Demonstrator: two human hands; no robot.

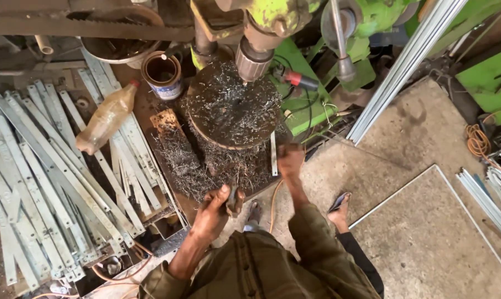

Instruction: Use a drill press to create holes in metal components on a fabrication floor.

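Note:
My left hand (213,210) is closed around a small dark metal piece (234,200) just in front of the pile of metal shavings (206,166). My right hand (289,160) reaches up to the near right edge of the round drill press table (231,108), beside a short flat metal strip (273,155); whether it grips anything is unclear. The drill chuck (254,61) hangs over the shaving-covered table.
Many flat grey metal strips (34,177) are heaped on the left, with a plastic bottle (107,117) lying on them and a tin can (163,75) behind. Long pale metal channels (405,66) lean at the right. An orange cord (477,141) lies on the concrete floor.

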